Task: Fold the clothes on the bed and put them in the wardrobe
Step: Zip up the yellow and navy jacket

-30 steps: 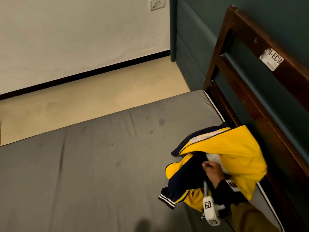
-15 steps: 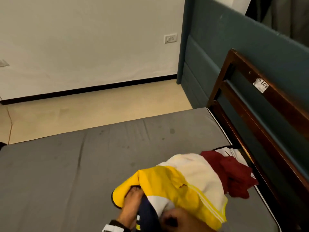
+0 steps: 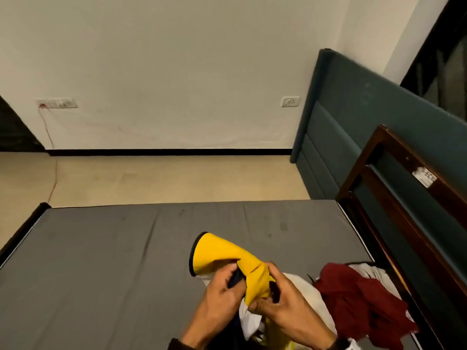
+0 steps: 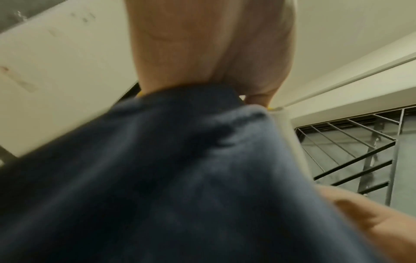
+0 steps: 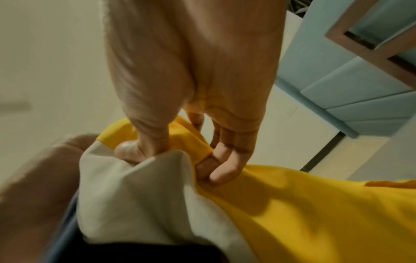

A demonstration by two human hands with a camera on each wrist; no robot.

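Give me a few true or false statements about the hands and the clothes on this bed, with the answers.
1. Both hands grip the yellow jacket. True: the left hand and right hand hold it above the grey mattress.
2. The dark red garment lies left of the hands. False: it lies to their right, near the wooden bed frame.
3. The jacket is neatly folded. False: it is bunched.
4. A wall socket shows on the white wall. True.

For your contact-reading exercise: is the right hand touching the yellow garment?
Touching. The right wrist view shows the right hand pinching the yellow garment between thumb and fingers.
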